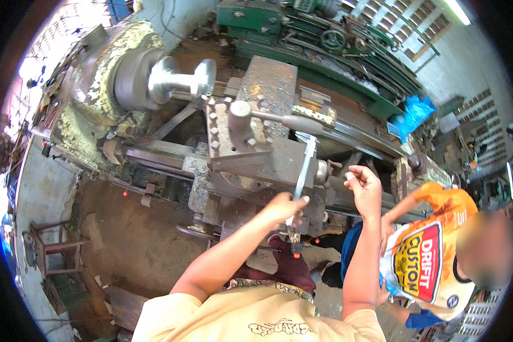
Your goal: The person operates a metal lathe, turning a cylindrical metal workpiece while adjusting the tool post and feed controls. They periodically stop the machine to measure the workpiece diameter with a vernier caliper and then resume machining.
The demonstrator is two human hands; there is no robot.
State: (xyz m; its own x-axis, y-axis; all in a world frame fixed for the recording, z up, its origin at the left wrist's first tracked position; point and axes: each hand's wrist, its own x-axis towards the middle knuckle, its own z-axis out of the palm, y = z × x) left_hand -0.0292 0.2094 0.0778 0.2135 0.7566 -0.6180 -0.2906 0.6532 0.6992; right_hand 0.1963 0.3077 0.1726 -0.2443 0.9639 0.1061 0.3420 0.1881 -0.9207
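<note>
1. Left hand [286,207] grips the silvery caliper [306,166] near its near end, most of it reaching far beyond those fingers!
2. Right hand [363,185], loosely curled, released, sits right of it, apart.

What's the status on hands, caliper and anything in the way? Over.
Left hand closed around metal caliper. Right hand raised, seemingly empty. Caliper's far end near tool-post lever. Co-worker close by on the right.

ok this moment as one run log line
left grip: on silver caliper | right grip: raised, partly curled | chuck: spool-shaped workpiece
</note>
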